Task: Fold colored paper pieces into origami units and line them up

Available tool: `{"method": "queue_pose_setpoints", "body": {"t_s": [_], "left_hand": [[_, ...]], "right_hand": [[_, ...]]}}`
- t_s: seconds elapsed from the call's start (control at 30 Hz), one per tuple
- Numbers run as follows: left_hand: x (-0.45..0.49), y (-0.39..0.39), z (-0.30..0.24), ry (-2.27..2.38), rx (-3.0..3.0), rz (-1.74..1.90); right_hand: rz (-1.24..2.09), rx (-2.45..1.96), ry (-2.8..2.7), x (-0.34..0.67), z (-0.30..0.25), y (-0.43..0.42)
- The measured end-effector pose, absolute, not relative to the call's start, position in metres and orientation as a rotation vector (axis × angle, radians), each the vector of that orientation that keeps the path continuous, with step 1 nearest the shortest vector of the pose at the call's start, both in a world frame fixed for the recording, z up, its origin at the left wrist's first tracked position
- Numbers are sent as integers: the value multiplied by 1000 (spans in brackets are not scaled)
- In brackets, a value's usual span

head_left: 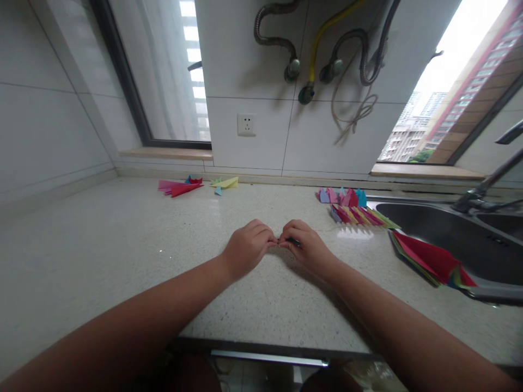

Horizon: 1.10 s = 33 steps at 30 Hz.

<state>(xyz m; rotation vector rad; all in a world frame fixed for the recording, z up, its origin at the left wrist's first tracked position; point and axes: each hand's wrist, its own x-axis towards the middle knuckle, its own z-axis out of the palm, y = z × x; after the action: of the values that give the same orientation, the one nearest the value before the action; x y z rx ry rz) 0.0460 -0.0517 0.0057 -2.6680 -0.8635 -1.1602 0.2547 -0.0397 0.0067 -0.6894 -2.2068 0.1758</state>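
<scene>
Left hand [247, 247], right hand [309, 249] pinching dark piece [287, 241] | folded papers [359, 215] right | sink [449, 235]

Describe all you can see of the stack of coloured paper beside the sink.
The paper stack lies flat on the counter, its right corner over the sink rim. Thin sheets, red on top, with green, blue and yellow edges fanned out beneath. No hand touches it; a row of folded pieces lies just behind it.

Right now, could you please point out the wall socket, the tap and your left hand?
wall socket [246, 124], head view, middle of its faceplate.
tap [490, 182], head view, its slanted spout.
left hand [247, 247], head view, back of hand.
</scene>
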Motion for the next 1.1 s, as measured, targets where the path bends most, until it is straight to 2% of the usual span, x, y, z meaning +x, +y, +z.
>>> {"method": "queue_pose_setpoints", "body": {"t_s": [0.23,0.8,1.1], "left_hand": [[42,-49,10,-915,-2661,-1194],[41,-47,7,-962,-2757,-967],[45,-53,9,-928,-2826,-1024]], "right_hand": [[193,-727,-2213,265,15,-35],[318,-796,-2297,270,13,-36],[346,-811,-2329,265,13,-40]]}}
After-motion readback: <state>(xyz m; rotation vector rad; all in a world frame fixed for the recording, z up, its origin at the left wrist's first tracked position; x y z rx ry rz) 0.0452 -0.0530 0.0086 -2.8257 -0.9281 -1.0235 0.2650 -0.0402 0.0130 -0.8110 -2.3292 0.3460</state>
